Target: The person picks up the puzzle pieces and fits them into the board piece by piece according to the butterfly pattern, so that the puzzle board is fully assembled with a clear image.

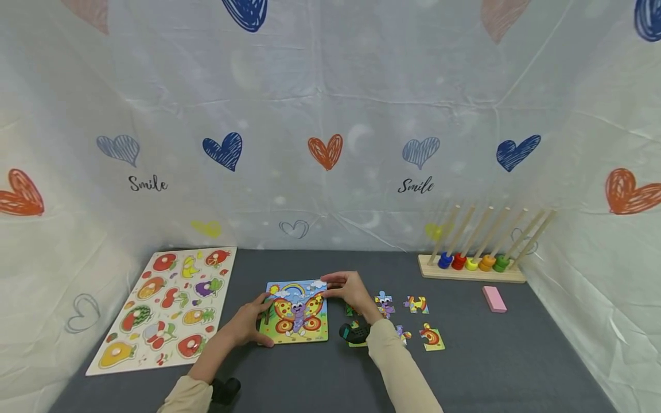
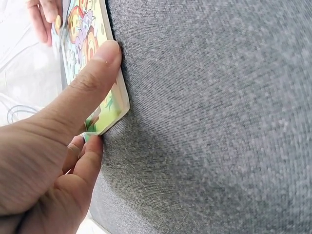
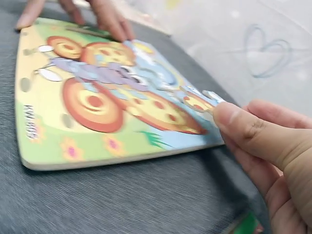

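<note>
A butterfly puzzle board (image 1: 298, 312) lies on the dark table in front of me, its picture facing up. My left hand (image 1: 245, 324) grips its left side, thumb (image 2: 100, 73) along the near edge and fingers (image 2: 87, 163) at the side edge. At the far right corner, my right hand (image 1: 351, 291) pinches a small jigsaw piece (image 3: 197, 101) between thumb and fingers. That piece has red, yellow and blue printing and overlaps the board's picture in the right wrist view.
Loose jigsaw pieces (image 1: 416, 304) lie right of the board, some partly hidden by the right arm. A fruit board (image 1: 172, 307) lies at left. A wooden peg stand (image 1: 472, 274) with coloured rings stands back right, near a pink block (image 1: 494, 299). A printed curtain (image 1: 320, 189) hangs behind.
</note>
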A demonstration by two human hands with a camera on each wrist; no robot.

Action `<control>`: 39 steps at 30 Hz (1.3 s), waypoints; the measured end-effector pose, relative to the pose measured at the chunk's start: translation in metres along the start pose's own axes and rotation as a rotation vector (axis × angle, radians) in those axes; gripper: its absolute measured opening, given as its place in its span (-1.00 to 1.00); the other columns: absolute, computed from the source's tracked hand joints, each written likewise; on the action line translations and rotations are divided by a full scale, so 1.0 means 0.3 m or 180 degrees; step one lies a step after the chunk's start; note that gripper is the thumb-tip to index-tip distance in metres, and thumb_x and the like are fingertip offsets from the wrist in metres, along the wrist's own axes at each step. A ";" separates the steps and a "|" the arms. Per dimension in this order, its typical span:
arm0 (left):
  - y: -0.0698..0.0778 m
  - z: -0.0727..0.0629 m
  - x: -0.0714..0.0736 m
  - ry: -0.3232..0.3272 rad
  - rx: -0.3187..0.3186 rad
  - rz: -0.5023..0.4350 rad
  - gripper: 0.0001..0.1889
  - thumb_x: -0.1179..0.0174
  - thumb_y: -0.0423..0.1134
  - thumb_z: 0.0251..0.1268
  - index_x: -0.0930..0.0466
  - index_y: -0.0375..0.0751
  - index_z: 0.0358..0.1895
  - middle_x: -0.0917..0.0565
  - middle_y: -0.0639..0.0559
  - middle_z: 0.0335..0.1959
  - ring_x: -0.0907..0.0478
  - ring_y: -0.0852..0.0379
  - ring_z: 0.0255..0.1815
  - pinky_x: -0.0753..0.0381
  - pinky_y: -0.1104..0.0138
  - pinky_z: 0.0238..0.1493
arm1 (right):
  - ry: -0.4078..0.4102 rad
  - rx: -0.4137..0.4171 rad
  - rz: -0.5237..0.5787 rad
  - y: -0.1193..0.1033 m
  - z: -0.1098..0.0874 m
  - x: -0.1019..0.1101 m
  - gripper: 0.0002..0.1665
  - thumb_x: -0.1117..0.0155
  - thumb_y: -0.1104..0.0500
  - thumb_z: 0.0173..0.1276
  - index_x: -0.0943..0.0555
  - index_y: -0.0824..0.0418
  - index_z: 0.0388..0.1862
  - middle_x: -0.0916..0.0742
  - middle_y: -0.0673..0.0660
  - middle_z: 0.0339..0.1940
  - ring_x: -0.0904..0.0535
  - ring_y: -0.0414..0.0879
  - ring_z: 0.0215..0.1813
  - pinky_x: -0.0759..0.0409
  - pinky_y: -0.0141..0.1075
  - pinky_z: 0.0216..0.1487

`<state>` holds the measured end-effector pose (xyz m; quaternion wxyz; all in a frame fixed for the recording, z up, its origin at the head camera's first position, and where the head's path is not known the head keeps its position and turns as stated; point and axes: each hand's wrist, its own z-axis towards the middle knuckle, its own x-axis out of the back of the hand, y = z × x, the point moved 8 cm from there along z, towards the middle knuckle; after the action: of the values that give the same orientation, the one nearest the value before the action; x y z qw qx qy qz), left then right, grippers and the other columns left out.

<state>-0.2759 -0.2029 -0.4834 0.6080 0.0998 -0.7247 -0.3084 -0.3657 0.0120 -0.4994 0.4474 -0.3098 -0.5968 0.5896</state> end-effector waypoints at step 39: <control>-0.005 -0.003 0.000 -0.0014 0.0003 -0.0033 0.02 -0.60 -0.19 -0.27 -0.27 -0.57 0.32 -0.19 -0.47 0.39 -0.20 -0.48 0.31 -0.30 -0.20 0.22 | 0.0145 0.0503 -0.1004 -0.078 0.034 -0.086 -0.72 -0.41 0.39 0.14 -0.69 0.37 -0.13 -0.76 0.23 -0.28 -0.71 0.04 -0.21 -0.66 -0.31 -0.20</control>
<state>-0.2753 -0.2044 -0.4840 0.6047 0.1032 -0.7257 -0.3115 -0.3606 -0.0182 -0.4799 0.5707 -0.1894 -0.5796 0.5500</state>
